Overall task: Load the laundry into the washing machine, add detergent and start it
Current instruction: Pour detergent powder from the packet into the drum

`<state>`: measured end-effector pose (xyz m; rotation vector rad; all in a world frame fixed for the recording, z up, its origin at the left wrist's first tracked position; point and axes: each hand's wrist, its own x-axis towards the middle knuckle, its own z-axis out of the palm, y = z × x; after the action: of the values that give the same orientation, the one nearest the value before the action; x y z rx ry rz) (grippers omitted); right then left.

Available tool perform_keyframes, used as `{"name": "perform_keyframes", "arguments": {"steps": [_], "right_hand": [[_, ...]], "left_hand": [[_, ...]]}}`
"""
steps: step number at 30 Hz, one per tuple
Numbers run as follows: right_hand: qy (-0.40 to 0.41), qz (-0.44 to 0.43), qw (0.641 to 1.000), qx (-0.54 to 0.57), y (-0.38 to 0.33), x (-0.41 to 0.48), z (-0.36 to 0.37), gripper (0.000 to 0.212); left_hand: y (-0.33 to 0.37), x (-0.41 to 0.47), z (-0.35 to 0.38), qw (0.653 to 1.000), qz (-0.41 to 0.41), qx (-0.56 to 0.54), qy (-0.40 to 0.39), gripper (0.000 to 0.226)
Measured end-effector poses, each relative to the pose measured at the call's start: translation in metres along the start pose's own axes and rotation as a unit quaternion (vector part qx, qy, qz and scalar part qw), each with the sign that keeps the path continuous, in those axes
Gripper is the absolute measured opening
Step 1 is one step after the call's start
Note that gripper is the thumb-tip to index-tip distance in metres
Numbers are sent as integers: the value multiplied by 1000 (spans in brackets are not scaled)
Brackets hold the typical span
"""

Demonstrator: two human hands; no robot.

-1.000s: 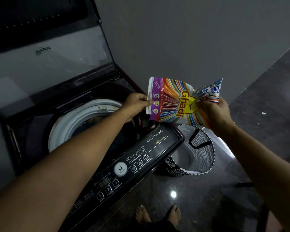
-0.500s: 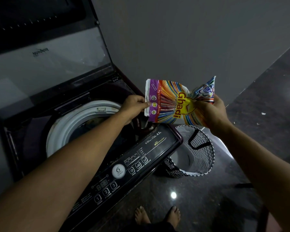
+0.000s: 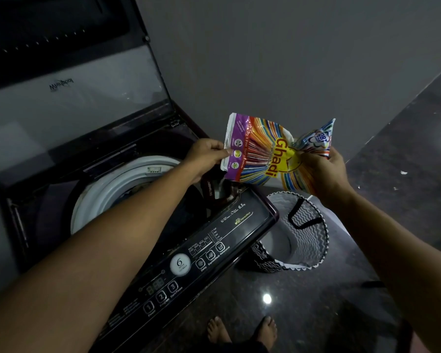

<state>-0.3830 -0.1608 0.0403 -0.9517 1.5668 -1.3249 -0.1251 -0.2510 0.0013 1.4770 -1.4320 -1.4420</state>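
Observation:
A colourful Ghadi detergent packet (image 3: 262,155) hangs tilted over the right rear corner of the top-loading washing machine (image 3: 214,233), above its open detergent compartment (image 3: 223,193). My left hand (image 3: 205,157) pinches the packet's lower purple end. My right hand (image 3: 321,171) grips its crumpled upper end. The lid (image 3: 69,98) stands open. Dark laundry (image 3: 130,194) shows inside the white-rimmed drum (image 3: 107,192), partly hidden by my left forearm.
A black-and-white zigzag laundry basket (image 3: 306,240) stands on the dark glossy floor right of the machine. A grey wall (image 3: 278,59) rises behind. The control panel (image 3: 181,263) faces me, and my bare feet (image 3: 242,329) are below it.
Both hands have brought the packet slightly lower and leftward, closer over the detergent compartment; the grip on each end is the same.

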Motion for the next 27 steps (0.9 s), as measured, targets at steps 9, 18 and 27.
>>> {"name": "perform_keyframes", "arguments": {"steps": [9, 18, 27], "right_hand": [[9, 3, 1000, 12, -2, -1, 3, 23], [19, 10, 999, 28, 0, 1, 0, 24], [20, 14, 999, 25, 4, 4, 2, 23]], "left_hand": [[4, 2, 1, 1000, 3, 22, 11, 13], [7, 4, 5, 1000, 14, 11, 7, 13], [6, 5, 3, 999, 21, 33, 16, 17]]}}
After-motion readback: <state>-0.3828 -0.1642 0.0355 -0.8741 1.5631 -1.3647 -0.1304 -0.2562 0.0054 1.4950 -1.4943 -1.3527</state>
